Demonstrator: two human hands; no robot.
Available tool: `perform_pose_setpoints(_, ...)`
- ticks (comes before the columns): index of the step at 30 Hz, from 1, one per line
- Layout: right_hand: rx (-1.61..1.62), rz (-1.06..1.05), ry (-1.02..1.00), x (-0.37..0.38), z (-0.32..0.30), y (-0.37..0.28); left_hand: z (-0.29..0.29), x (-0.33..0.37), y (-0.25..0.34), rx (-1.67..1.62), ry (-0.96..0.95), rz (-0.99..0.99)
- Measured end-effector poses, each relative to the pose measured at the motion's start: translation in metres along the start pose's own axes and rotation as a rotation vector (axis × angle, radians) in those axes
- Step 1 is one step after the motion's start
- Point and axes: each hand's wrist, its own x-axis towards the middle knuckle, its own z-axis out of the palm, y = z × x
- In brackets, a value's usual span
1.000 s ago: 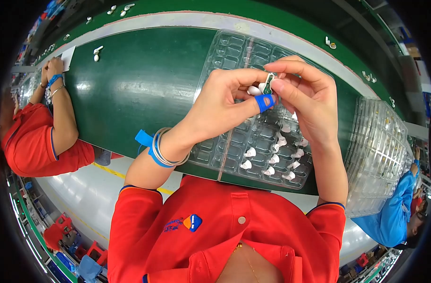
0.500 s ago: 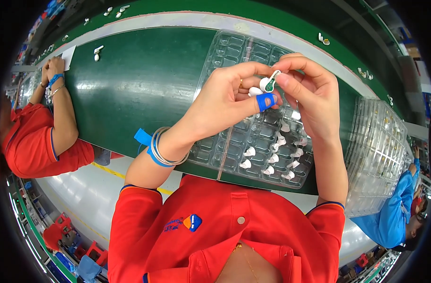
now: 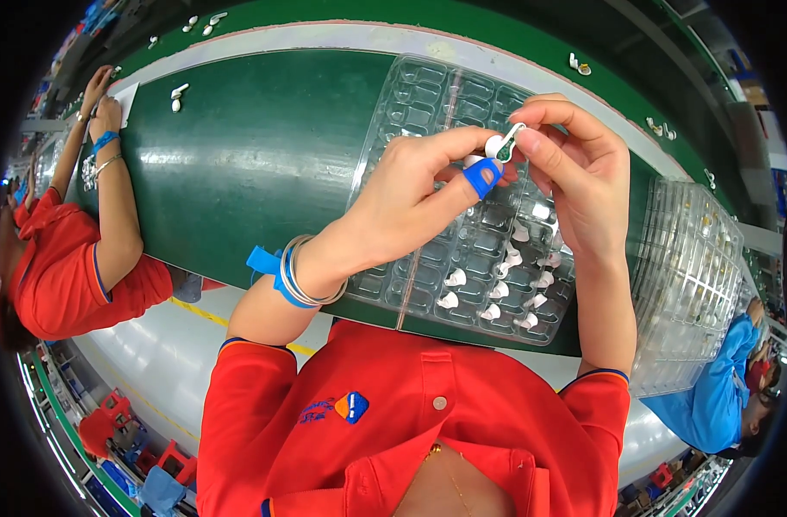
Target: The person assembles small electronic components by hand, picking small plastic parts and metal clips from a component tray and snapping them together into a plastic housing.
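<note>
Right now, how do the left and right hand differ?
Thumb: the left hand wears a blue thumb cover; the right hand shows none.
Wrist: the left hand's carries bangles and a blue band; the right hand's is bare.
Place: the left hand is at the rounded end of the white piece, the right hand at its stem.
Shared: both are raised over the clear tray.

An open white earbud piece (image 3: 494,148) is held up between the left hand (image 3: 475,158) and the right hand (image 3: 531,136), with a green part exposed along its inner side. Its rounded head is toward the left and its slim stem slants up to the right, meeting the right hand's fingertips. Just beside it, a second white piece (image 3: 471,160) shows at the left hand, mostly hidden by the fingers.
</note>
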Motion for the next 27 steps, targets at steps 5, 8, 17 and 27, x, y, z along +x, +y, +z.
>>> perform_pose_setpoints(5,0.035,-0.032,0.006,-0.0004,0.0039,0.0022,0.0031,0.0009,-0.0034,-0.064,0.071,0.038)
perform_pose_setpoints(8,-0.029,-0.097,-0.003,-0.0014,0.0037,0.004,0.0021,0.002,-0.0036,-0.107,0.038,0.027)
perform_pose_setpoints(17,-0.095,-0.148,0.002,-0.0035,0.0056,0.0068,0.003,0.0024,-0.0042,-0.268,0.042,-0.07)
perform_pose_setpoints(27,-0.053,-0.124,0.006,-0.0031,0.0011,-0.0009,0.0028,0.0014,-0.0039,-0.237,-0.061,0.01)
